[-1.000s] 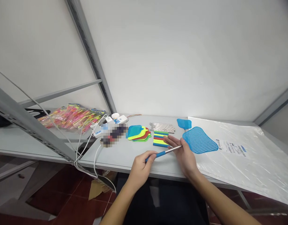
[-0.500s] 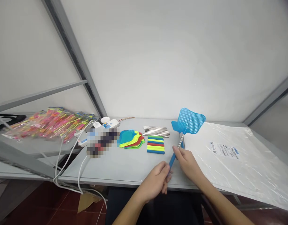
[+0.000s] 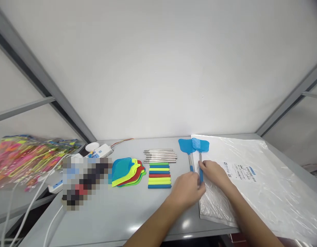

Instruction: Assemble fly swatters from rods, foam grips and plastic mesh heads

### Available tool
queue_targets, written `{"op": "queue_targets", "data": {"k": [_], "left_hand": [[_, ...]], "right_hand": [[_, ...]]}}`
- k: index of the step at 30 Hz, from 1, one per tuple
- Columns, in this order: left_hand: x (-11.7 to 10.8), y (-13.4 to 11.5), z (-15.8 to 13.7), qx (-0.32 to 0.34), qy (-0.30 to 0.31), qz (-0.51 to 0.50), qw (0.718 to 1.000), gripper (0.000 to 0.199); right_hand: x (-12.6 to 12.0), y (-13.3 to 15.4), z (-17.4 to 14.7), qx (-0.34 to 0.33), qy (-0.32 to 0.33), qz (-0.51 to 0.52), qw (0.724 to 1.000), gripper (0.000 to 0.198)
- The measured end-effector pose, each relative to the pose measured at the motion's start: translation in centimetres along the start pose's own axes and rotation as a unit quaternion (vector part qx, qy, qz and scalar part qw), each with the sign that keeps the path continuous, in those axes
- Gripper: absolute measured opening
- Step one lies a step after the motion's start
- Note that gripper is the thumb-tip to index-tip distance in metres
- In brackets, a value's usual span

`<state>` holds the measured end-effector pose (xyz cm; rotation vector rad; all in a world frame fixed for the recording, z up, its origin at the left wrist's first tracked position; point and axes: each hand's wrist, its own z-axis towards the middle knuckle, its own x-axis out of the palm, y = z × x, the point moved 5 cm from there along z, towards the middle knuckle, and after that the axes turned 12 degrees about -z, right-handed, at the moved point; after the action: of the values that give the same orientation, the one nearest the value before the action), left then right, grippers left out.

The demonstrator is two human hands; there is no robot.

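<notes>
A blue fly swatter point(image 3: 201, 145) lies low over the edge of the plastic-wrapped package, its metal shaft pointing toward me. My right hand point(image 3: 214, 170) pinches its blue handle near the top. At the handle's lower end, my left hand point(image 3: 187, 188) has its fingers curled round it. Just left of it a second blue swatter point(image 3: 185, 146) rests on the table, its handle partly hidden behind my left hand. Further left are coloured handle tubes point(image 3: 159, 175), thin metal rods point(image 3: 160, 155) and a fanned pile of coloured swatter heads point(image 3: 125, 171).
The white package point(image 3: 251, 195) covers the right of the grey table point(image 3: 101, 219). At left are a power strip point(image 3: 103, 150), white cables point(image 3: 32, 202), a blurred-out patch and a heap of bagged colourful items point(image 3: 32, 157). Metal frame posts stand at both sides.
Both hands have lowered the swatter from a raised, tilted hold down beside the other blue swatter, onto the package's edge. The camera view has shifted, bringing the table nearer.
</notes>
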<state>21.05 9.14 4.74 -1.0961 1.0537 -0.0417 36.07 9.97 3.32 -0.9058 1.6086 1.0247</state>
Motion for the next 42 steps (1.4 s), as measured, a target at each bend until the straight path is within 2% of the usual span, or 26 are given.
{"op": "queue_targets", "data": {"k": [8,18,27,34,36,39,42], "left_hand": [[0.8,1.3,0.1,0.008,-0.012,0.047,0.999,0.007],[0.8,1.7,-0.1,0.025,-0.028,0.031,0.999,0.01],[0.7,1.7,-0.7,0.031,-0.032,0.022,0.999,0.013],[0.1,1.7,-1.9,0.017,-0.02,0.024,0.999,0.009],[-0.2,1.5,-1.8,0.017,-0.02,0.028,0.999,0.014],[-0.5,1.0,-1.2,0.046,-0.033,0.046,0.997,0.042],[0.1,1.0,-0.3,0.079,-0.002,0.061,0.995,0.06]], "right_hand": [[1.0,0.4,-0.1,0.039,0.012,-0.079,0.996,0.054],[1.0,1.9,-2.2,0.023,0.042,-0.102,0.994,0.053],[1.2,3.0,-2.6,0.049,0.031,-0.108,0.992,0.055],[1.6,3.8,-3.3,0.016,0.017,-0.07,0.997,0.055],[1.7,3.6,-3.5,0.002,0.011,-0.047,0.999,0.054],[1.9,2.8,-3.8,-0.014,-0.006,-0.015,1.0,0.043],[2.2,1.8,-4.1,-0.018,-0.031,0.007,0.999,0.036]]}}
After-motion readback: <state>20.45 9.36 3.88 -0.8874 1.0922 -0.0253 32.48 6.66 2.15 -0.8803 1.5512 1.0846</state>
